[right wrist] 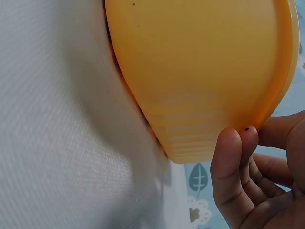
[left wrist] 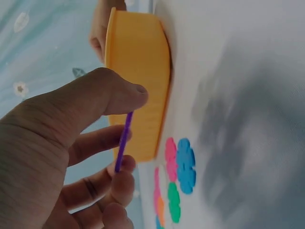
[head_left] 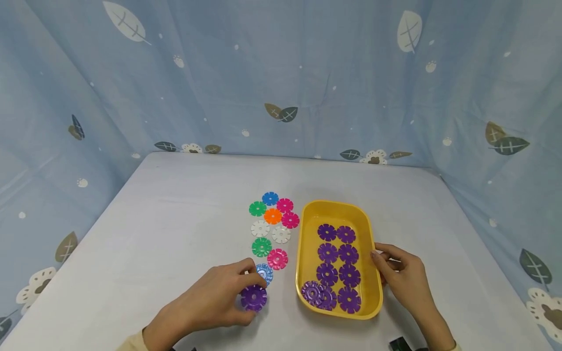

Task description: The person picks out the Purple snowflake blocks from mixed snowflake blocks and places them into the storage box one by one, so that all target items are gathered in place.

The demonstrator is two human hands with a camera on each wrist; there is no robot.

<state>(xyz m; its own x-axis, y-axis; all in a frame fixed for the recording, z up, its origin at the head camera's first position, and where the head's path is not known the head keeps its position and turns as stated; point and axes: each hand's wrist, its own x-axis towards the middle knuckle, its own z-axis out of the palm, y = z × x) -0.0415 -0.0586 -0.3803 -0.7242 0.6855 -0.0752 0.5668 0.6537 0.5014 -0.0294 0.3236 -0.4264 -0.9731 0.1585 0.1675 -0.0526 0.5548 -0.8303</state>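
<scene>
My left hand pinches a purple notched plastic disc between thumb and fingers, just left of a yellow tray. Seen edge-on in the left wrist view, that purple disc is held clear of the table. My right hand grips the tray's right rim, thumb on top and fingers beneath; in the right wrist view its fingertips touch the outer wall of the tray. Inside the tray lie several purple discs, mostly in two columns, with two overlapping at the near left corner.
Left of the tray, several loose discs lie on the white table: blue, green, pink, orange and clear. A light-blue disc sits partly behind my left fingers. A patterned blue curtain surrounds the table. A small dark object shows near the right forearm.
</scene>
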